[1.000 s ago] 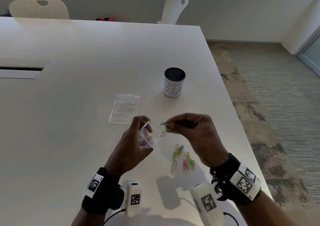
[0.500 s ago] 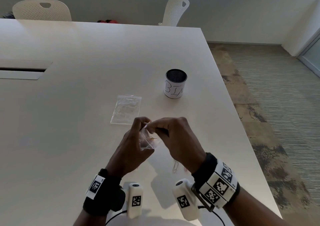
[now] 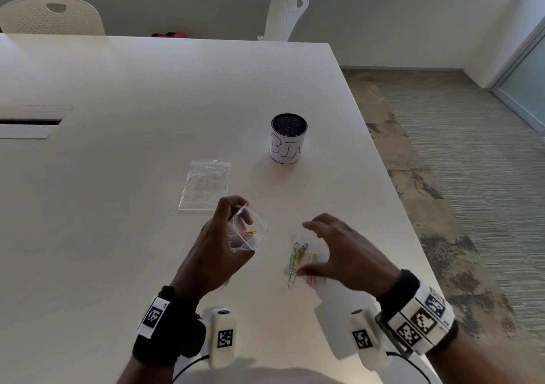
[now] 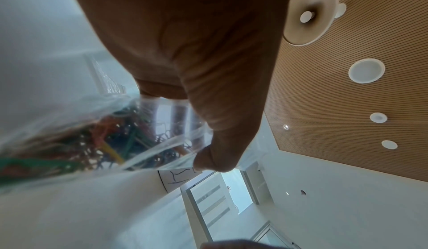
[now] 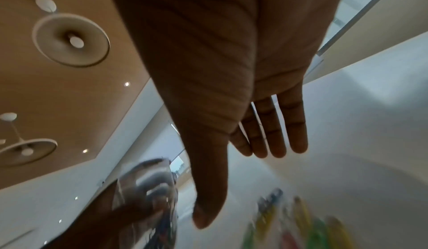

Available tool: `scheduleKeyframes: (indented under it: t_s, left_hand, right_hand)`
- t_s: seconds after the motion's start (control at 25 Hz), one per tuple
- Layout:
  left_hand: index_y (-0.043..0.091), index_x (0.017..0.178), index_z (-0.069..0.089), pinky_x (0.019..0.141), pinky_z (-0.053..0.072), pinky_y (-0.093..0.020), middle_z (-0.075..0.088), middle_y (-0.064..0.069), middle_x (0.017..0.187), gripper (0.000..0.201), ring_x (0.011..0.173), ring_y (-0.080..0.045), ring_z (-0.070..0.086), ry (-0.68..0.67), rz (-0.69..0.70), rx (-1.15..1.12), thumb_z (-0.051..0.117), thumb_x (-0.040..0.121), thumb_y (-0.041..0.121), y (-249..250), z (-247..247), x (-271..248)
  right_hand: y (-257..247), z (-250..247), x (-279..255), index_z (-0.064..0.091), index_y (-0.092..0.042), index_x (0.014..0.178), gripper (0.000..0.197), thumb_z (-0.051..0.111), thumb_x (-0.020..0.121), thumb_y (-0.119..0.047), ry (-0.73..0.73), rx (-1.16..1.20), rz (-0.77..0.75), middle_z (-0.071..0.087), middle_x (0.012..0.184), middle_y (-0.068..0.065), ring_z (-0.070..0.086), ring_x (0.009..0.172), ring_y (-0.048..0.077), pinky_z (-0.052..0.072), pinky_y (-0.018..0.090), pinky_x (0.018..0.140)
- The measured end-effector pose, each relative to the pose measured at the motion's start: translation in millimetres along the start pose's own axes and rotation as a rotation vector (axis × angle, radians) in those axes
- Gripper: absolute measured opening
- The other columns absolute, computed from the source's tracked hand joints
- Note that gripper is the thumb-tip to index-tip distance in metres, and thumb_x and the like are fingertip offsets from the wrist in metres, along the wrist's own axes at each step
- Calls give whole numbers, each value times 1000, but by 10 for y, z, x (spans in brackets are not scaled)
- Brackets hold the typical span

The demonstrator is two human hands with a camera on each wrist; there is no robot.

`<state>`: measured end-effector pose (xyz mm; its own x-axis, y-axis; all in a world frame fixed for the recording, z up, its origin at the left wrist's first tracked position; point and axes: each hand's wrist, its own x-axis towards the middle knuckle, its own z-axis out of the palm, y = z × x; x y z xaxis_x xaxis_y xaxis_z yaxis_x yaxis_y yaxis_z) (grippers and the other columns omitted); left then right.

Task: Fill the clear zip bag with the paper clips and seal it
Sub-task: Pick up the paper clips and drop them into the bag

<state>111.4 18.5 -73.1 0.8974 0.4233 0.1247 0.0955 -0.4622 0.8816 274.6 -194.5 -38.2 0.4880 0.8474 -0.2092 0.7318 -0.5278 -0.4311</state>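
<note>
White and smooth, the big worktop [image 3: 147,95] is carrying everything in a bright room with pale chairs behind it. Just above it, the clear zip bag [image 3: 249,232] is being held up by the left hand [image 3: 216,245], which is pinching the thin plastic at the rim so the mouth is gaping open toward the loose clips. The bag is soft, floppy and very light, and it is probably slippery, so I think the rim near the zip strip is the best place to hold it. Some bright clips are already sitting inside, and the left wrist view is showing a tangle of green, orange and yellow wire [image 4: 102,139].

Right beside the bag, on the side away from the left hand, the paper clips [image 3: 299,261] are lying in a small pile on the worktop. They are tiny, stiff, bent wire loops in green, yellow, pink and blue. They look easy to drop, so pinching a few at a time seems wise. The right hand [image 3: 339,254] is hovering over them with fingers spread, holding nothing.

Beyond the bag, a second flat plastic bag [image 3: 206,184] is lying, and farther off a round mesh cup [image 3: 289,139] with a paper label is standing upright.
</note>
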Motion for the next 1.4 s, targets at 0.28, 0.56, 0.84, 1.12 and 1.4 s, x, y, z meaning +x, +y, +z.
scheduleKeyframes:
  t_s: [0.28, 0.56, 0.84, 1.12, 1.4]
  left_hand:
    - [28, 129, 43, 75, 66, -30, 62, 13, 109, 71, 81, -25, 72, -8, 4, 14, 78, 78, -7, 7, 14, -13]
    - [30, 129, 43, 76, 66, -33, 60, 15, 108, 72, 80, -24, 71, -13, 11, 21, 79, 78, -5, 18, 30, -30]
    - [29, 128, 43, 78, 66, -42, 61, 8, 109, 71, 78, -27, 72, -18, 2, 30, 76, 77, -6, 24, 22, -31]
    - [32, 127, 43, 80, 66, -46, 61, 9, 110, 70, 79, -25, 71, -17, -1, 22, 76, 77, -4, 37, 32, -38]
    - [32, 126, 44, 79, 65, -47, 61, 7, 111, 69, 78, -28, 71, -21, -7, 12, 75, 77, -5, 54, 33, -40]
  right_hand:
    - [-158, 423, -34, 58, -26, 142, 68, 80, 81, -48, 21, -55, -4, 54, 134, -6, 48, 123, 15, 50, 32, 102]
    - [-237, 592, 85, 69, -15, 89, 17, 59, 94, -3, 124, -91, -27, 60, 94, 2, 60, 91, 23, 50, 32, 70]
    - [-332, 414, 178, 60, -9, 101, 28, 49, 86, 13, 105, -149, -14, 62, 98, 12, 61, 89, 29, 39, 30, 69]
    - [-61, 208, 344, 70, -11, 78, 14, 67, 80, 2, 121, 64, 52, 72, 82, 8, 68, 73, 25, 49, 30, 63]
    - [3, -98, 283, 75, 1, 85, 7, 79, 81, 6, 184, 824, 118, 77, 81, 21, 73, 71, 22, 61, 40, 77]
